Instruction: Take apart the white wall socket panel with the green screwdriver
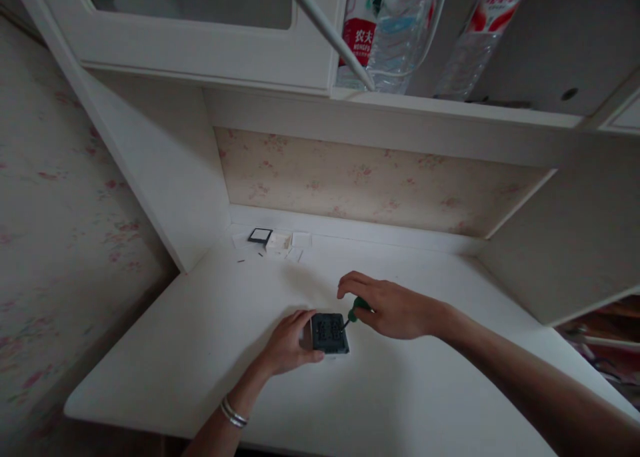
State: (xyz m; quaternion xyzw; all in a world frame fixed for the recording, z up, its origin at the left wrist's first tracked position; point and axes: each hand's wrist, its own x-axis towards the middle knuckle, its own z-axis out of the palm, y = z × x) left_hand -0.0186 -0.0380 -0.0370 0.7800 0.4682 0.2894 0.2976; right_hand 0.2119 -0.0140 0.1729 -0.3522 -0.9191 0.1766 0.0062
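Note:
On the white desktop lies a dark square unit [329, 333], which looks like a wall socket, with recessed detail on its upper face and a pale edge beneath. My left hand [290, 343] grips it from the left, fingers at its far edge and thumb at its near corner. A green-handled screwdriver [357, 308] is held in my right hand [387, 307], between the thumb and curled fingers. Its thin shaft slants down to the right part of the unit's face. The exact spot the tip touches is too small to make out.
Near the back left of the desk [165, 357] lie a black square frame [260, 235], a white square piece [279, 243], and several small pale and dark bits. Overhead, a shelf [460, 113] holds plastic bottles [403, 33]. A pale rod [330, 30] hangs in front of it.

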